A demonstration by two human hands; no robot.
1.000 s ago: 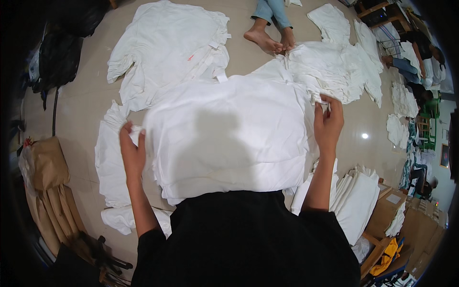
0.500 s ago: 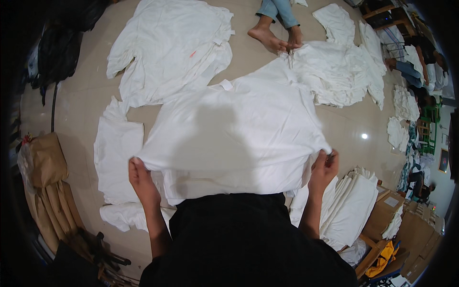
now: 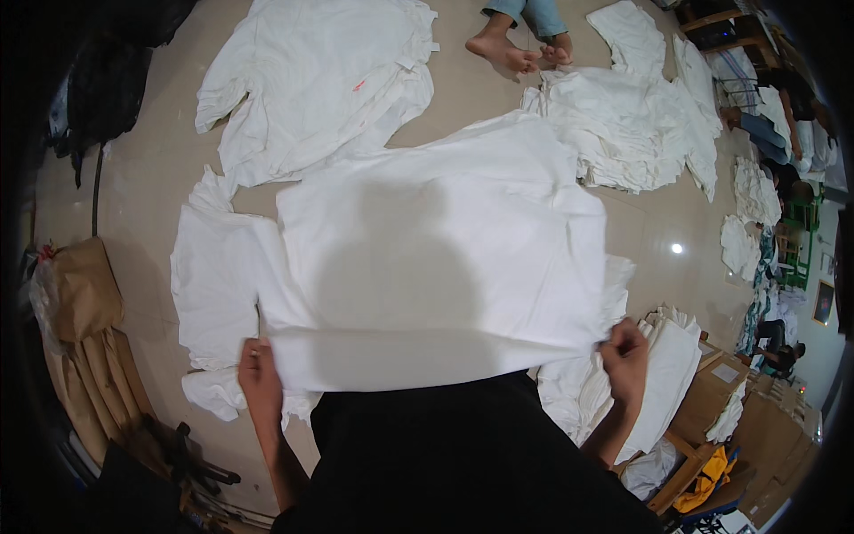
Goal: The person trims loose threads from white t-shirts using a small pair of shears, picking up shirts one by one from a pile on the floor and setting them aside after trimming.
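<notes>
Left hand [image 3: 260,378] and right hand [image 3: 628,365] moved bodyward; right fingers pinch white cloth [image 3: 427,267], left's hold unclear; uneven tugging might skew fabric between them.

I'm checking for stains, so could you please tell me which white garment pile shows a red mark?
The large upper-left pile, left of the bare feet; it alone visibly bears a red mark, unlike the nearer white cloth.

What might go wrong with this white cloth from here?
Uneven pulling by the left hand and right hand might skew the cloth; creases show near the right hand.
The feet are close to the pile, so a step could soil it.
The shadow might hide a mark.
</notes>
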